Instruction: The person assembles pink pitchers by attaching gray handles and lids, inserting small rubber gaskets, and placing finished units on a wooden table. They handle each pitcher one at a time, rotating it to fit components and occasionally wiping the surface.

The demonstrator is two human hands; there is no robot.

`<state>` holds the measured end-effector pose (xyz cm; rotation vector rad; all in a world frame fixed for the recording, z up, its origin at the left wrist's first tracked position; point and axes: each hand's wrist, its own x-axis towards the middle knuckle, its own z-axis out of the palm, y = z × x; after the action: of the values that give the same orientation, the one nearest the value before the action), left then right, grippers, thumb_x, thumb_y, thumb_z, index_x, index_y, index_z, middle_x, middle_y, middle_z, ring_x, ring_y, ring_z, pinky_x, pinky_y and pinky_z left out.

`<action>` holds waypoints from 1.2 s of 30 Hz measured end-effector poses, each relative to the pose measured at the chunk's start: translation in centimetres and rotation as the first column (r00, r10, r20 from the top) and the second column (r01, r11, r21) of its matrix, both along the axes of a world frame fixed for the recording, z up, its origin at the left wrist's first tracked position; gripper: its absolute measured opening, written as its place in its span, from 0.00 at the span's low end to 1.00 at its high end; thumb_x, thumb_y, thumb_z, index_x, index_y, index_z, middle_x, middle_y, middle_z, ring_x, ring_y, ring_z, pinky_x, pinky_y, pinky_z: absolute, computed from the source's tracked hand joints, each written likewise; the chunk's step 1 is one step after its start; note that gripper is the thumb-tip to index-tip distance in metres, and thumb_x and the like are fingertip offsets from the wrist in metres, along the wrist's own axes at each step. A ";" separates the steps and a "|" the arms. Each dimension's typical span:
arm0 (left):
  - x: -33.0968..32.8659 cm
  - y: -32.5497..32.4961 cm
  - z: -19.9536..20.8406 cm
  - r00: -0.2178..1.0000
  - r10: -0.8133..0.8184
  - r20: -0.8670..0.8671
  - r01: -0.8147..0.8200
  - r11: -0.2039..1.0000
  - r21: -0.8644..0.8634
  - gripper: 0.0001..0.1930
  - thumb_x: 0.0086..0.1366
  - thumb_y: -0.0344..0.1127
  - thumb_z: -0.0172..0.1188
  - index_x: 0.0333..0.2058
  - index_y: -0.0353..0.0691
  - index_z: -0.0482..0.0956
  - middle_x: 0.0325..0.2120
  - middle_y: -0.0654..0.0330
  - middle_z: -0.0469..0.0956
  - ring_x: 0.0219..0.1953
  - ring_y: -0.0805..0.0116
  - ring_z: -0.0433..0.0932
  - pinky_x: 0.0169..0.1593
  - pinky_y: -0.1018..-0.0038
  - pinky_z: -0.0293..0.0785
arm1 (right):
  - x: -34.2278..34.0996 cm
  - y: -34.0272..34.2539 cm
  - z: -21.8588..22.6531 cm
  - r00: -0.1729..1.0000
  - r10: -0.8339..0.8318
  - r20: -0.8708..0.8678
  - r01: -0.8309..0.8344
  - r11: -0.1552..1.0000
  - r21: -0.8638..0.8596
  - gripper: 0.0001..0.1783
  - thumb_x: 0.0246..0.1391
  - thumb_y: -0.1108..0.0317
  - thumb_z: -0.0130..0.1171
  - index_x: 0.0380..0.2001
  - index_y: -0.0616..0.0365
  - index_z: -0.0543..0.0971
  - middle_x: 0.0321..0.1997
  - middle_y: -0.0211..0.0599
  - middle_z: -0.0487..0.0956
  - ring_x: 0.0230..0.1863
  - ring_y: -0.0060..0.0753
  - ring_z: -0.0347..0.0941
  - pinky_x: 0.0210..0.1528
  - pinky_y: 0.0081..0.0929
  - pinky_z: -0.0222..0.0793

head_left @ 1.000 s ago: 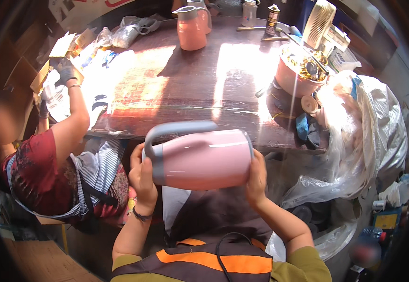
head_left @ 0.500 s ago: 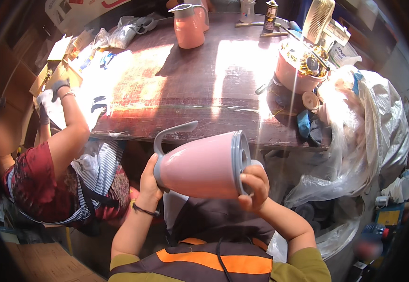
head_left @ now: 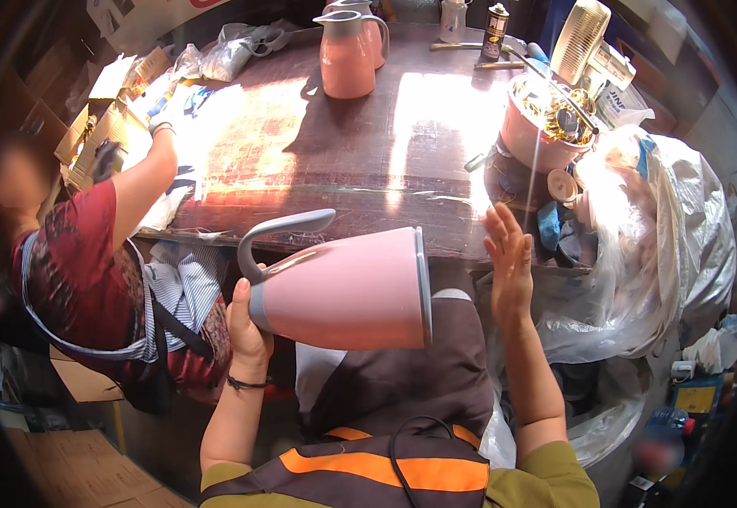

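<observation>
Tabletop (head_left: 343, 161): near edge just beyond pink jug (head_left: 343, 292). Jug: held sideways in air; likely stiff, fairly light, slick-walled; best supported at both ends. Left hand (head_left: 250, 330): gripping narrow end, fingers partly hidden behind. Right hand (head_left: 510, 262): extended, empty, apart from jug. Handle (head_left: 292, 222): grey, curved, ungripped. Jug's end faces: turned from view.

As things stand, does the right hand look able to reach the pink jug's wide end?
Likely yes: the right hand is open and apart from the pink jug, with nothing visible between it and that end; the left hand holds the opposite end.
</observation>
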<state>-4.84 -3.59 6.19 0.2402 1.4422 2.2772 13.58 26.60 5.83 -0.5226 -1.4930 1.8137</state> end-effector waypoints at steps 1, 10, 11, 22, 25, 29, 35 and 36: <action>0.3 0.2 -0.1 0.999 -0.036 0.039 0.035 0.999 0.024 0.24 0.70 0.47 0.48 0.52 0.31 0.71 0.43 0.55 0.77 0.45 0.69 0.75 0.52 0.72 0.68 | -0.6 -1.0 0.2 0.996 0.092 0.009 -0.093 0.994 0.056 0.43 0.63 0.33 0.30 0.65 0.58 0.59 0.67 0.42 0.62 0.69 0.36 0.53 0.69 0.37 0.40; 0.7 1.2 -0.6 0.938 -0.086 0.336 0.077 0.996 0.040 0.22 0.69 0.50 0.45 0.42 0.35 0.76 0.39 0.56 0.79 0.40 0.65 0.78 0.45 0.70 0.75 | -2.6 -3.2 0.4 0.995 0.084 -0.053 -0.079 0.993 0.089 0.45 0.61 0.33 0.31 0.67 0.59 0.55 0.71 0.43 0.55 0.72 0.39 0.47 0.70 0.37 0.37; 0.8 1.3 -0.6 0.925 -0.075 0.373 0.067 0.997 0.033 0.22 0.69 0.51 0.45 0.42 0.36 0.76 0.39 0.55 0.80 0.40 0.65 0.79 0.44 0.70 0.75 | -2.4 -2.8 0.3 0.995 0.079 -0.054 -0.075 0.995 0.072 0.44 0.62 0.33 0.32 0.67 0.58 0.55 0.71 0.43 0.54 0.72 0.39 0.47 0.70 0.36 0.38; -0.5 1.6 -1.5 0.897 -0.136 0.421 0.146 0.989 0.009 0.19 0.69 0.46 0.46 0.43 0.35 0.75 0.37 0.56 0.80 0.39 0.65 0.79 0.45 0.69 0.75 | 1.3 -2.6 2.4 0.912 0.358 0.198 -0.406 0.730 0.550 0.38 0.48 0.57 0.64 0.61 0.62 0.65 0.62 0.49 0.66 0.61 0.42 0.65 0.61 0.35 0.60; 0.2 2.5 -1.1 0.998 -0.070 -0.010 0.069 0.995 -0.076 0.21 0.69 0.45 0.48 0.45 0.31 0.76 0.45 0.54 0.76 0.46 0.65 0.76 0.52 0.71 0.69 | 1.0 -3.4 -0.3 0.950 0.222 0.220 -0.270 0.938 0.217 0.29 0.53 0.59 0.59 0.56 0.63 0.68 0.50 0.38 0.74 0.45 0.27 0.70 0.50 0.29 0.66; 0.0 2.3 3.6 0.503 -0.208 -0.839 0.020 0.973 -0.230 0.32 0.64 0.59 0.53 0.38 0.27 0.80 0.59 0.48 0.62 0.61 0.58 0.63 0.62 0.64 0.57 | 0.6 -3.2 -3.3 0.844 0.422 0.330 -0.328 0.894 -0.306 0.21 0.65 0.59 0.43 0.52 0.64 0.71 0.48 0.35 0.76 0.47 0.26 0.70 0.50 0.25 0.66; -1.4 1.8 1.9 0.836 -0.533 0.135 0.527 0.846 0.075 0.33 0.64 0.55 0.54 0.59 0.38 0.62 0.53 0.54 0.71 0.54 0.59 0.71 0.57 0.56 0.70 | 1.1 -4.1 -2.7 0.998 -0.057 -0.010 0.055 0.882 0.469 0.19 0.62 0.62 0.48 0.51 0.65 0.70 0.44 0.34 0.75 0.47 0.25 0.70 0.48 0.22 0.67; -0.9 2.0 1.5 0.876 -0.482 0.011 0.481 0.872 -0.084 0.28 0.63 0.45 0.56 0.57 0.39 0.63 0.50 0.55 0.71 0.51 0.60 0.73 0.55 0.55 0.71 | 1.0 -4.3 -2.0 0.989 -0.133 -0.072 0.149 0.784 0.603 0.19 0.62 0.64 0.49 0.51 0.65 0.69 0.43 0.37 0.75 0.46 0.25 0.70 0.48 0.22 0.67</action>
<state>-5.71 -1.55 7.66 0.5242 1.3007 1.8064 14.59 22.30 3.86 -0.2716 -1.8482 1.1169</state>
